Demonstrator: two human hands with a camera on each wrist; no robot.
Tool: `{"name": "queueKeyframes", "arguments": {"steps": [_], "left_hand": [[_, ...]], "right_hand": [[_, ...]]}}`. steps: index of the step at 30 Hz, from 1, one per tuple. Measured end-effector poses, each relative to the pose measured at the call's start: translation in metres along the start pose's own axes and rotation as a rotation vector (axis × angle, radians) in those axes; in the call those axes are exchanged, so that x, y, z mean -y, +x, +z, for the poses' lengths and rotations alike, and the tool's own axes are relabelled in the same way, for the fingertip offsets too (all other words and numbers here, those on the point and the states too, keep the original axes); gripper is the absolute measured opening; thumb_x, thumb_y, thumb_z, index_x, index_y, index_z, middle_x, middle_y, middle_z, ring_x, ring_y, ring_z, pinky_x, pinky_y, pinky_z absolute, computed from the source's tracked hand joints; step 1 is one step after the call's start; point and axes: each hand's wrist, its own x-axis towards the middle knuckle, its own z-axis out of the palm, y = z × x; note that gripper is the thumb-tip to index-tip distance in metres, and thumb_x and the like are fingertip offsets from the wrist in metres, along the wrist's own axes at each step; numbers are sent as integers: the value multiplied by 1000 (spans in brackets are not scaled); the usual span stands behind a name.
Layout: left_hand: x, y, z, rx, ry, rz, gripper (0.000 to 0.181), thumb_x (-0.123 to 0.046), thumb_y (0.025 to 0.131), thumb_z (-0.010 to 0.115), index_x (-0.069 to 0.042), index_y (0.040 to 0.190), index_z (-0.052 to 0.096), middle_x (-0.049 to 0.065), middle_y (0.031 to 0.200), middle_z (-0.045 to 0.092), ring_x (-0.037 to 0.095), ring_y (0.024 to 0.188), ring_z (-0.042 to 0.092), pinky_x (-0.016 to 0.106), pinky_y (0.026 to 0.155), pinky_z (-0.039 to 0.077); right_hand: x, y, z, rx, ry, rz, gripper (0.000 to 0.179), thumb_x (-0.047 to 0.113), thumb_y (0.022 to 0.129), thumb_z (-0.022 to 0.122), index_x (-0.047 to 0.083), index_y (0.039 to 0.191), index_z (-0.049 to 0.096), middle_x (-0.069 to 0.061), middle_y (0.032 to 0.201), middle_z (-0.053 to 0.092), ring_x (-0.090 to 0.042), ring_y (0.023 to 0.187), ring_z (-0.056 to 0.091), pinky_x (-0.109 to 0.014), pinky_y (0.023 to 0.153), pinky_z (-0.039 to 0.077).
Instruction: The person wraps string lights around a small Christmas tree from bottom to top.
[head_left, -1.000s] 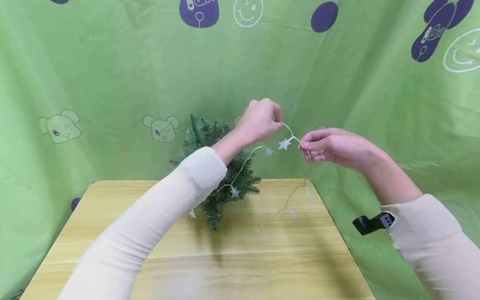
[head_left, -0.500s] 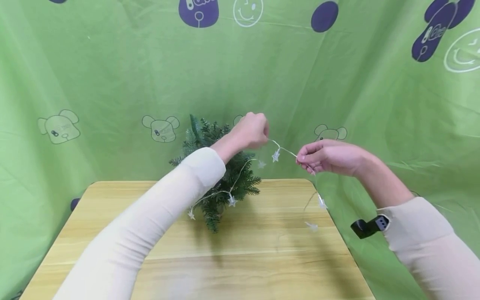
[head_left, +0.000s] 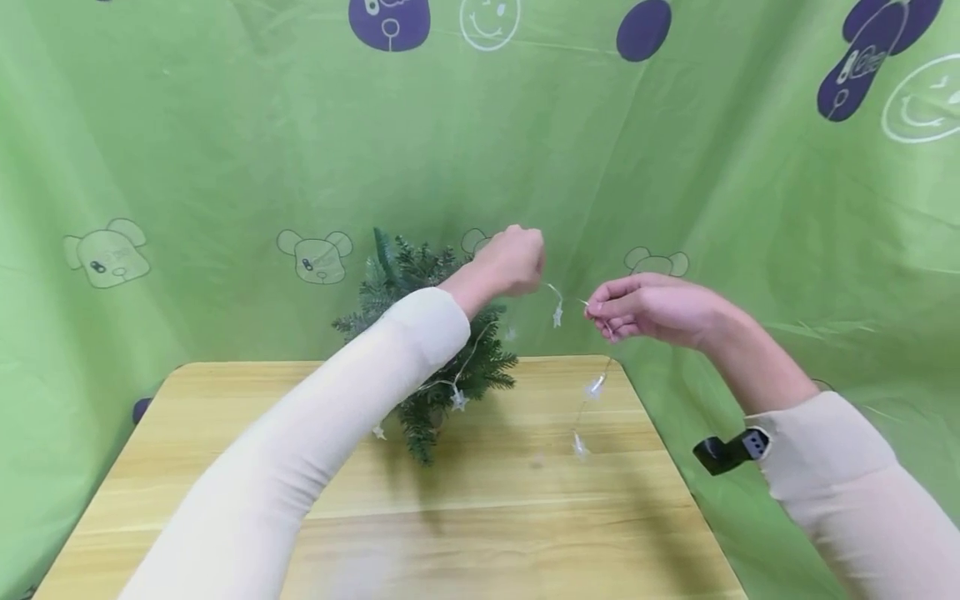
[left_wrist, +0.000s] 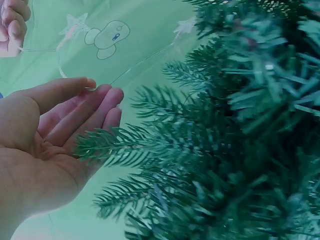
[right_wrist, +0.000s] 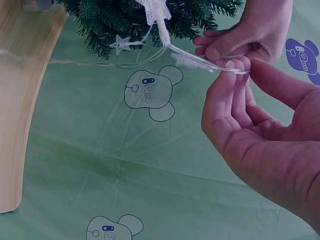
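Note:
A small green artificial Christmas tree (head_left: pixel 417 267) stands at the far side of the table, partly hidden by my left arm. A string of star lights (head_left: pixel 558 316) crosses its front and spans both hands. My left hand (head_left: pixel 508 262), beside the tree's upper right, pinches the thin wire between thumb and fingers; a branch (left_wrist: pixel 115 146) lies over its palm in the left wrist view. Farther right, my right hand (head_left: pixel 660 310) pinches the same wire at its fingertips. Below it hangs the loose length, with clear stars (head_left: pixel 595 386) above the table. The tree's back is hidden.
The light wooden table (head_left: pixel 510 533) extends in front of the tree. Behind and on both sides hangs a green cloth (head_left: pixel 315 150) with printed bear heads and purple shapes. A black device (head_left: pixel 727 452) sits at my right cuff.
Both hands have come down somewhat, still pinching the wire. The hanging length below my right hand has swung about. The view has shifted slightly.

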Motion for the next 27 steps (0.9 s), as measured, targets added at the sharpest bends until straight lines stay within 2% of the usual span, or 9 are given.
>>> {"name": "queueKeyframes", "arguments": {"steps": [5, 8, 11, 15, 18, 20, 24, 27], "left_hand": [[0, 10, -5, 35, -19, -92, 25, 11, 80, 50, -11, 90, 57, 2, 82, 55, 11, 61, 46, 19, 51, 44], [4, 16, -9, 56, -32, -135, 29, 10, 82, 52, -9, 103, 59, 3, 85, 54, 11, 62, 44, 19, 52, 44], [9, 19, -12, 47, -12, -143, 22, 8, 82, 51, -10, 93, 56, 3, 83, 52, 13, 64, 44, 21, 54, 43], [15, 18, -14, 30, 39, -148, 16, 5, 84, 49, -11, 85, 48, 8, 94, 56, 19, 77, 49, 28, 64, 45], [15, 15, -11, 47, 59, -155, 15, 4, 86, 49, -9, 93, 53, 12, 108, 59, 22, 86, 52, 30, 68, 47], [14, 15, -8, 73, 64, -155, 20, 4, 87, 50, -8, 100, 57, 11, 112, 59, 22, 86, 53, 29, 67, 47], [9, 14, -5, 146, 49, -153, 46, 6, 86, 53, -5, 131, 55, 12, 124, 58, 21, 90, 56, 29, 73, 53], [8, 13, -5, 151, 82, -156, 52, 5, 88, 53, -6, 138, 52, 13, 131, 58, 23, 98, 60, 31, 79, 57]], "right_hand": [[-1, 3, 3, -5, 13, -11, 18, 10, 101, 57, -2, 114, 59, -4, 92, 64, -14, 83, 62, -27, 82, 57], [-1, 6, 5, 0, 11, -3, 20, 9, 100, 58, -2, 116, 59, -4, 91, 63, -14, 82, 62, -27, 81, 57], [-2, 9, 6, -3, 14, 6, 20, 9, 99, 58, -3, 116, 59, -4, 91, 63, -14, 81, 62, -27, 80, 57], [-2, 11, 6, -9, 31, 8, 20, 7, 100, 57, -4, 116, 59, -5, 92, 64, -14, 81, 63, -26, 80, 58], [-1, 11, 7, -6, 32, 3, 20, 7, 100, 57, -5, 116, 59, -6, 93, 64, -14, 82, 64, -27, 81, 58], [-1, 11, 8, -8, 30, 3, 20, 7, 100, 57, -5, 116, 59, -6, 93, 64, -14, 82, 64, -27, 81, 58], [-1, 13, 9, -12, 28, 7, 20, 6, 100, 57, -5, 115, 59, -6, 92, 65, -14, 81, 63, -27, 81, 58], [-1, 14, 10, -11, 33, 7, 19, 6, 100, 56, -5, 115, 59, -6, 92, 65, -14, 81, 64, -27, 81, 58]]}}
